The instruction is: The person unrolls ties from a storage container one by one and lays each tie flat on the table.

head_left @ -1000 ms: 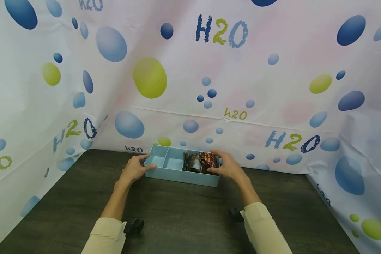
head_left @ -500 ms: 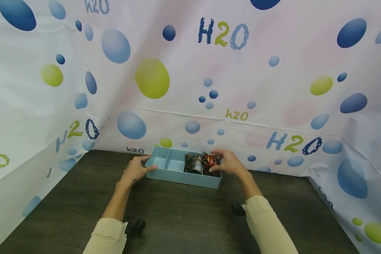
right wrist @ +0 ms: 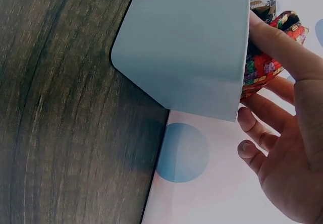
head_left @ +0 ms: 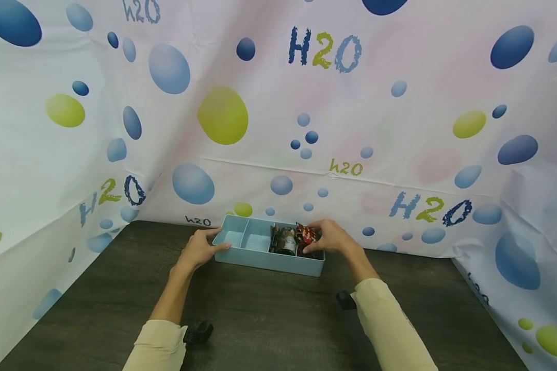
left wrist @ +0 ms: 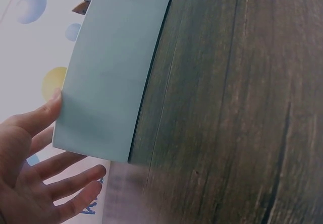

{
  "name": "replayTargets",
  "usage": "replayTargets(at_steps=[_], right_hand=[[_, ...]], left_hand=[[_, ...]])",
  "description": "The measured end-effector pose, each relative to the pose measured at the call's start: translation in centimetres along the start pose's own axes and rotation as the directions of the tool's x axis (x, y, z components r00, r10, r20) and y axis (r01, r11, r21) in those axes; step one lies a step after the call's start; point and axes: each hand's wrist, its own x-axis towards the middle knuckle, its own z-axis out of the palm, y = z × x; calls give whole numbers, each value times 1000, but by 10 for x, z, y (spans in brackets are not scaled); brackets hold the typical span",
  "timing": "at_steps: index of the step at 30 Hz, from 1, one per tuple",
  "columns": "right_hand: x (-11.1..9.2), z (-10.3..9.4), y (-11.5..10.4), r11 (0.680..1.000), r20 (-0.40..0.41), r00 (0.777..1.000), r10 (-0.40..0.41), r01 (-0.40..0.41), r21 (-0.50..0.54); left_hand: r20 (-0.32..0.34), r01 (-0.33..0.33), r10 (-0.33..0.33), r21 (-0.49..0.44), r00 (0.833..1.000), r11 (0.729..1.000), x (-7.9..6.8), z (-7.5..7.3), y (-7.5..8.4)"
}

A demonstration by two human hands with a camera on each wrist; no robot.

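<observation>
A long light-blue divided box (head_left: pixel 269 260) stands on the dark table against the back wall. My left hand (head_left: pixel 198 248) holds its left end, thumb on the front rim; in the left wrist view the other fingers (left wrist: pixel 75 183) spread past the end. My right hand (head_left: pixel 334 237) pinches a shiny red patterned packet (head_left: pixel 306 235) in the rightmost compartment. The right wrist view shows this packet (right wrist: pixel 266 65) between thumb and fingers, bulging above the rim. One compartment over sits a dark item with a grey label (head_left: pixel 286 240). The two left compartments show bare floors.
A white wall sheet (head_left: pixel 390 149) printed with blue and green dots rises right behind the box and on both sides. Dark wood-grain tabletop (head_left: pixel 269 314) stretches in front. Black wrist devices (head_left: pixel 198 333) sit at both cuffs.
My right hand has turned the packet in its compartment, so its red face shows instead of the yellow-checked one. My left hand stays on the box end. The camera view has shifted slightly.
</observation>
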Motion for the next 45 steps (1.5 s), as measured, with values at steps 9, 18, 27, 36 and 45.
replayTargets(at_steps=[9,18,27,36,45], right_hand=[[4,3,5,1000,-20,1000,-17,18,19],[6,6,9,1000,-50,998,-26,26,13],[8,7,11,998,-76,996,-50,52,25],[5,4,6,999,-95,995,-38,40,23],[-6,8,14,980,-183,979,-87,117,160]], left_hand=[[9,36,-36,-7,999,999,2,0,-1],[5,16,-16,-22,1000,1000,5,1,-3],[6,-28,29,-40,1000,999,11,0,-7],[4,-24,24,-38,1000,999,13,0,-10],[-3,-14,14,-18,1000,1000,11,2,-10]])
